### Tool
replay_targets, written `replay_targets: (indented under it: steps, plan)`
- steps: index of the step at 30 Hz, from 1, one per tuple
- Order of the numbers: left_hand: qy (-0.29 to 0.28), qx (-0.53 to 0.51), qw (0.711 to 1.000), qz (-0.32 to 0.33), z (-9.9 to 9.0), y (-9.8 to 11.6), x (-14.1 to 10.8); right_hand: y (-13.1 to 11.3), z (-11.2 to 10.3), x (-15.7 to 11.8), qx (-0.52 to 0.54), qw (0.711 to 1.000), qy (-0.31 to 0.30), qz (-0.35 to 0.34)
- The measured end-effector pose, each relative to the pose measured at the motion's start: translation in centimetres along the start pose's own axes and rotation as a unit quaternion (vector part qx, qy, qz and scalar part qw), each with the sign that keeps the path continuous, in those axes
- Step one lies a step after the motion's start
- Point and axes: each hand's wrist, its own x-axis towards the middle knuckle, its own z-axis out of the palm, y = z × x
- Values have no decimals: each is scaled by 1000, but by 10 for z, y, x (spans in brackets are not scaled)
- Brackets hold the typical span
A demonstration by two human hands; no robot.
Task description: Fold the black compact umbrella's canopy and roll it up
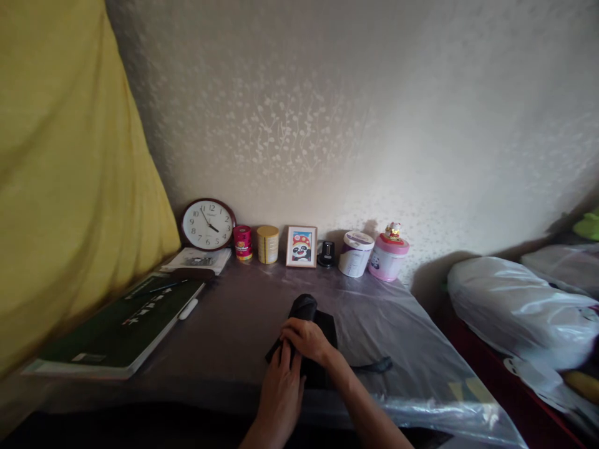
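Note:
A black, cloth-like bundle (304, 305) lies on the table before me, with a rounded, rolled part at its far end. Flat black fabric (329, 327) spreads out to the right of that roll. My right hand (306, 340) bends over the top of the bundle, fingers curled onto it. Just below, my left hand (284, 377) grips its near left part, fingers pointing away from me and meeting those of the right. Both hands hide much of the bundle, so its exact kind is unclear. A thin dark strip (374, 365) lies to the right of my right forearm.
Clear plastic covers the grey table (224, 337). A large green book (126, 324) and a white pen-like object (188, 309) lie left. Along the wall stand a clock (208, 224), several tins and a framed panda picture (301, 247). Plastic bags (519, 312) sit beyond the right edge.

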Motion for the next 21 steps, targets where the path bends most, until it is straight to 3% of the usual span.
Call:
replay_targets:
  steps: [4, 8, 17, 21]
  plan:
    - [2, 5, 1000, -14, 12, -3, -4, 14, 1, -17, 2, 991, 103, -83]
    - [2, 15, 1000, -24, 16, -2, -4, 36, 6, -14, -52, 981, 103, -154]
    - [-20, 5, 1000, -22, 23, -9, -6, 76, 2, 46, -111, 985, 80, -102]
    - [-55, -2, 998, -33, 20, -9, -4, 91, -3, 68, -125, 990, 69, 0]
